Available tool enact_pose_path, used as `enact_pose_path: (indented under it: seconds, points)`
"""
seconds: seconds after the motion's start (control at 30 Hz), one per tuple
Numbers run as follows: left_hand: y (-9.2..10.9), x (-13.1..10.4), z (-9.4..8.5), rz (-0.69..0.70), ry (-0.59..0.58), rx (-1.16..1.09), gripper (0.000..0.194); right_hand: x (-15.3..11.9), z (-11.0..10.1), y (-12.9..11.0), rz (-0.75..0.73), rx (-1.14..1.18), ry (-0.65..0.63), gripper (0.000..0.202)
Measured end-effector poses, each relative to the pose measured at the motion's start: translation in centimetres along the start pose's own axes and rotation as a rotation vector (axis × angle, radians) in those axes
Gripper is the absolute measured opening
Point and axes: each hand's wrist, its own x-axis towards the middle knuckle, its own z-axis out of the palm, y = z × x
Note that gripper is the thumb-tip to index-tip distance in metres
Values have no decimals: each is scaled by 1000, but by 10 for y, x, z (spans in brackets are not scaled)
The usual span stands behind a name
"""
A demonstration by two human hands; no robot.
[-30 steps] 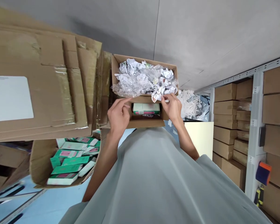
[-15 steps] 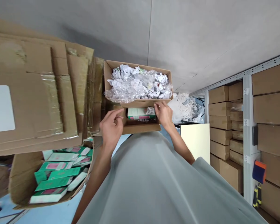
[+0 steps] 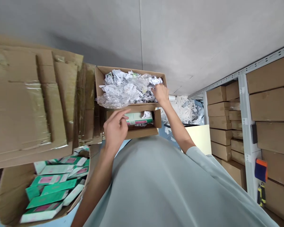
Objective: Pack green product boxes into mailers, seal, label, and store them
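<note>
A small open carton (image 3: 142, 133) lies in front of my body, with a green, white and pink box (image 3: 138, 118) inside it. On that box rests a wad of crumpled white paper (image 3: 146, 114). My left hand (image 3: 115, 127) hovers over the carton's left end, index finger stretched out, with nothing visible in it. Behind stands a longer open carton (image 3: 130, 70) full of crumpled paper and clear plastic wrap (image 3: 119, 96). My right hand (image 3: 161, 94) is at its right end, fingers curled down onto the crumpled paper; the fingertips are partly hidden.
Flattened cardboard (image 3: 19, 110) is stacked at the left. Below it, a large carton (image 3: 11, 186) holds several green and white boxes (image 3: 50, 186). Shredded paper (image 3: 186, 108) lies to the right, near a pale yellow panel (image 3: 198, 138). Shelves of brown cartons (image 3: 269, 104) line the right side.
My right hand has moved from the small carton's right end up to the crumpled paper in the longer carton. My left hand stays near the small carton's left end. The view has shifted slightly.
</note>
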Motion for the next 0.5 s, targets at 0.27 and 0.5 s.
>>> enact_pose_path:
  seconds: [0.27, 0.5]
  points:
    - [2, -8, 2, -15, 9, -19, 46, -10, 10, 10, -50, 40, 12, 33]
    - [-17, -20, -12, -83, 63, -11, 45, -70, -11, 17, -104, 249, 141, 36]
